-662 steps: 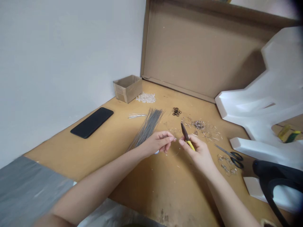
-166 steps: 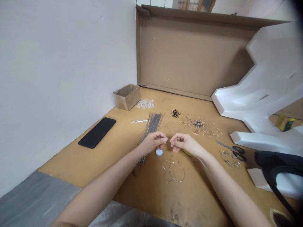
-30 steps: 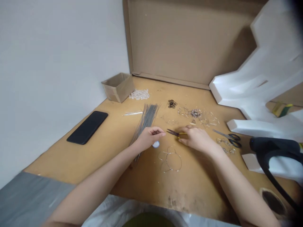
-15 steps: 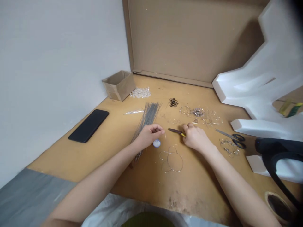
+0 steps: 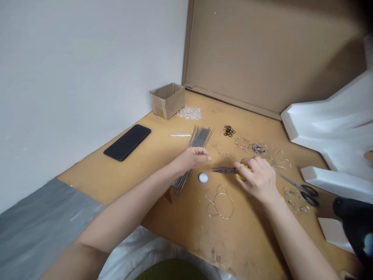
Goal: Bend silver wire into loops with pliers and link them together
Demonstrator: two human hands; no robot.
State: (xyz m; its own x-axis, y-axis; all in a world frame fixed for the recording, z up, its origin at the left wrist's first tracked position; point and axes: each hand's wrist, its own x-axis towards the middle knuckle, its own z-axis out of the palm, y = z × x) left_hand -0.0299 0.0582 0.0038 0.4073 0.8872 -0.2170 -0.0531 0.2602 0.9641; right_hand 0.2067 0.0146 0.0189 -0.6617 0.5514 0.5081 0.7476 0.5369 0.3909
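While the left hand [image 5: 199,158] pinches a thin wire [image 5: 211,165] between finger and thumb, the right hand [image 5: 258,179] is wrapped around the yellow handles of the pliers [image 5: 225,170]. The wire hangs down over the table [image 5: 247,245], right by the tips of the pliers. Just below is a small round lid [image 5: 203,177], and a bent wire shape [image 5: 233,205] lies closer to the person. To do this well, I think the pinch should be firm but soft, so the wire does not spin or bend. The pliers should come in straight and slow, with fingers out of the way.

The top of the wire is hidden in the left fingers, and most of the handles are under the right hand. I can't tell if the tips touch the wire, or how wide they are. A dark thing [image 5: 357,223] at the right edge is blurry and cut off.
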